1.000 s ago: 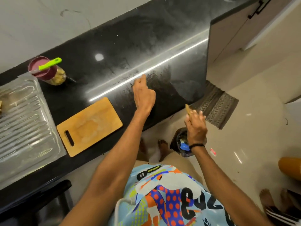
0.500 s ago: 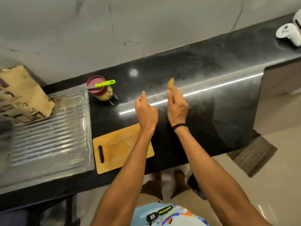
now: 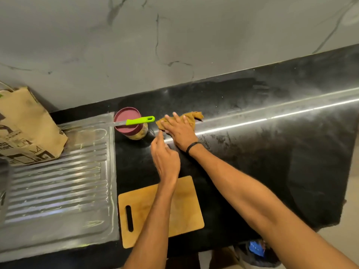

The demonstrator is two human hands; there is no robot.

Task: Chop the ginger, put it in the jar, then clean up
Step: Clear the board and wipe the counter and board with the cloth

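- Cloth (image 3: 192, 117): brown rag, probably soft, light and limp. It will likely bunch, so work it under a flat palm or gather it at its middle.
- Position: on the black countertop (image 3: 252, 142), just right of the jar (image 3: 138, 133), under your right hand (image 3: 181, 133); corners show past the fingertips.
- Right hand: fingers spread, pressed flat on the cloth.
- Left hand (image 3: 165, 160): just beside, loosely curled, nothing seen in it.
- Knife (image 3: 139, 120): lies across the jar's lid; a nudge could tip it off.
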